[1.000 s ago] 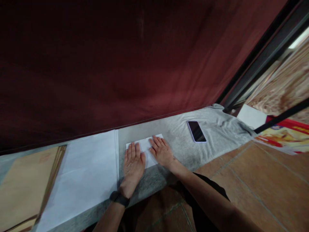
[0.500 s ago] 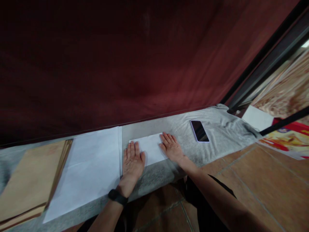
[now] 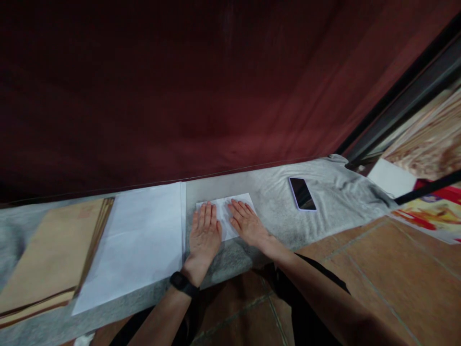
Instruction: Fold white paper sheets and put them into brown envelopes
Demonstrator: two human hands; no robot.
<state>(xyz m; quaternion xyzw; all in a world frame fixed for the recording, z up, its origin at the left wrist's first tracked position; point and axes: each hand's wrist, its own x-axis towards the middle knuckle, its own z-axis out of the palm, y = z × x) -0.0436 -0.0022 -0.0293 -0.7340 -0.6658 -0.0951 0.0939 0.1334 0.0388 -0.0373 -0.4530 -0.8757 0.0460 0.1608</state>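
The white paper [image 3: 224,210], folded to a small rectangle, lies flat on the gray cloth [image 3: 275,211], just right of the stack of white sheets [image 3: 140,240]. The left hand [image 3: 204,235] and right hand [image 3: 248,225] press on it, fingers straight and close together, gripping nothing. A faint red mark on the brown stack [image 3: 50,259] at the left is not readable. Bare cloth separates the paper from the phone [image 3: 302,193] at right.

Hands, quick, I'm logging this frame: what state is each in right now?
Left hand: open, pressed flat on the small white paper, holding nothing.
Right hand: open, flat on the same paper, holding nothing.
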